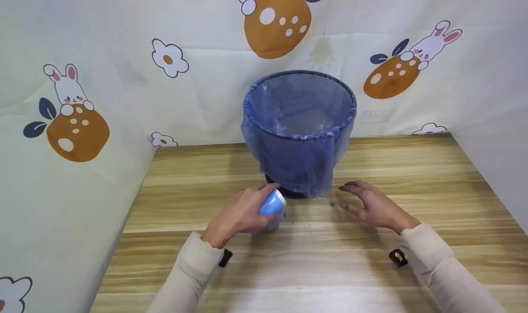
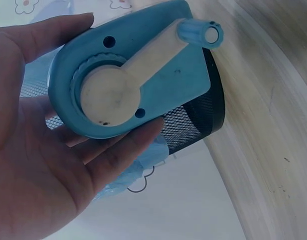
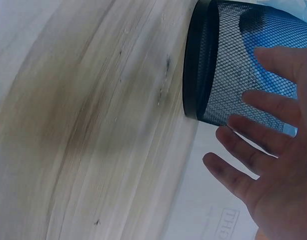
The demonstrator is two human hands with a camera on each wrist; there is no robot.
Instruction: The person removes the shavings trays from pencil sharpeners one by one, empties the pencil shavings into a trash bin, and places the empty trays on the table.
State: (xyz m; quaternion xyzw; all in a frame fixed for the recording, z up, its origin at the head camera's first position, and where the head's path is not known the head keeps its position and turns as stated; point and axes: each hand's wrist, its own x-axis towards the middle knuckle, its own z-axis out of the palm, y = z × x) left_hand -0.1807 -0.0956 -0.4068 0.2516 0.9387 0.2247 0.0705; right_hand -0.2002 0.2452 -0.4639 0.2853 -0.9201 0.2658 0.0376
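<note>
My left hand (image 1: 246, 211) grips a blue hand-crank pencil sharpener (image 1: 270, 208) just in front of the bin, thumb on one side and fingers on the other. The left wrist view shows its rounded blue end plate, with a white crank (image 2: 111, 95) and a blue knob (image 2: 199, 33). Behind it stands a black mesh waste bin (image 3: 226, 65), upright and lined with a translucent blue bag (image 1: 320, 165) folded over its rim. My right hand (image 1: 372, 206) is in front of the bin's right side, fingers spread and holding nothing.
The bin stands on a wood-grain tabletop (image 1: 181, 182) near the back wall. Pale cloth walls (image 1: 203, 100) printed with rabbits, flowers and orange fruit enclose the table at the back and both sides. A small black device (image 1: 398, 258) is at the right wrist.
</note>
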